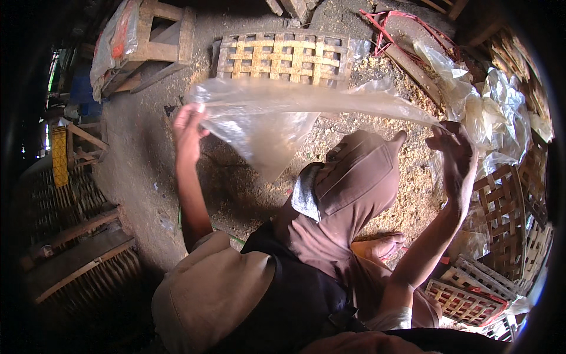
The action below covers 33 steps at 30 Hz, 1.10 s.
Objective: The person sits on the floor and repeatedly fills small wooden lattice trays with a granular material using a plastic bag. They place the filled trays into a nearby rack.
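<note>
**One plastic sheet (271, 99) hung stretched between the left hand (188, 130) and the right hand (457, 147)**

Two hands held one thing. The left hand pinched one end of the sheet between thumb and fingers; the right hand had its bent fingers closed on the narrow, gathered other end. The sheet was cloudy and see-through, raised above the floor, with a pointed flap sagging near the left hand. One pale lattice tray (283, 57) lay ahead, and at least two darker lattice panels (500, 218) leaned at the right. One bare foot (380, 245) showed.

The floor (132, 141) was grey-brown, hard-looking and dusty, thickly strewn with light crumbs or shavings (413, 171) in the middle and on the right. The room was dim, its far left edge nearly black.

A rough wooden stand (171, 53) stood at the upper left, something plastic draped over its side. A slatted structure (59, 206) filled the left, with a yellow strip (59, 156) upright beside it. Red straps (383, 29) lay tangled at the upper right, above a crumpled heap of clear plastic (501, 115) near the right hand. A raised knee in brown cloth (365, 171) stood below the sheet and hid part of the floor; the sheet's upper edge overlapped the tray's near edge.
</note>
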Each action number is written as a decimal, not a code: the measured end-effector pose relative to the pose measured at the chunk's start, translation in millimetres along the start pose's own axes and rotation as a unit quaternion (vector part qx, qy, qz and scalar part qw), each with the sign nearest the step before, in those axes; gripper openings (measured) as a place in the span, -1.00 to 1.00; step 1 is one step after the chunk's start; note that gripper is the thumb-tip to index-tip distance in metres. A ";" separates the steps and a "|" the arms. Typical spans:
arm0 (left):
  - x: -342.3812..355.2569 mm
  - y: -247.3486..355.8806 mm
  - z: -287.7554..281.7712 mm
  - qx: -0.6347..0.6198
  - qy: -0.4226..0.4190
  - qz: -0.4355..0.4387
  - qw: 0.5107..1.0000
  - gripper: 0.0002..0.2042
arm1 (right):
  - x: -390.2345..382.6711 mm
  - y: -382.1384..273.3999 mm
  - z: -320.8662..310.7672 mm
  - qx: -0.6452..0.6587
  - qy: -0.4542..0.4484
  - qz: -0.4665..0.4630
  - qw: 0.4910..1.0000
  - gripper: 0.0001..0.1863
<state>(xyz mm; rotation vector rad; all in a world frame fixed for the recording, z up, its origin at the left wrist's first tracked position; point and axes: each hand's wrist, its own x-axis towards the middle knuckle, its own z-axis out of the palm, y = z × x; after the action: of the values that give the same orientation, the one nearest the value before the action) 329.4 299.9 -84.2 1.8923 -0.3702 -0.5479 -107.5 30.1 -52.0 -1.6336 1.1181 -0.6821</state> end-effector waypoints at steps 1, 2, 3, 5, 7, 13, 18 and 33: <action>6.2 11.4 -2.3 -0.013 0.008 0.009 1.000 -0.89 | 2.6 -4.5 0.8 0.026 -0.005 0.002 1.000 -0.67; 7.3 19.3 -11.1 -0.020 0.033 0.022 0.999 -0.91 | 10.1 -7.6 8.9 0.062 -0.022 -0.002 0.998 -0.65; 8.7 17.8 -15.6 -0.024 0.034 0.031 0.999 -0.91 | 18.4 -11.5 18.2 0.079 -0.013 0.019 0.997 -0.68; 16.2 12.4 -22.9 -0.032 0.035 0.052 0.998 -0.91 | 40.8 7.7 28.5 0.092 -0.058 0.028 0.994 -0.68; 33.3 -8.9 -12.2 -0.010 0.013 0.010 1.000 -0.87 | 57.1 27.7 36.1 0.103 -0.099 0.049 0.989 -0.70; 82.8 -112.9 16.6 0.013 -0.010 -0.087 0.996 -0.76 | 88.0 92.2 69.9 0.073 -0.197 0.170 0.963 -0.63; 155.1 -136.7 51.4 0.031 0.009 -0.068 0.997 -0.69 | 140.3 151.1 98.7 0.196 -0.122 0.091 0.969 -0.54; 326.7 -91.9 112.6 0.292 0.261 0.050 0.919 -0.64 | -0.7 260.9 95.0 0.322 -0.122 0.270 0.899 -0.36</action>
<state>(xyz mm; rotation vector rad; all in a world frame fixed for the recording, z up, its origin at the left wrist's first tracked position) 545.5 83.8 -269.9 2.4777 -0.2881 0.1801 -117.0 51.3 -328.6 -0.7639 0.9562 -0.3968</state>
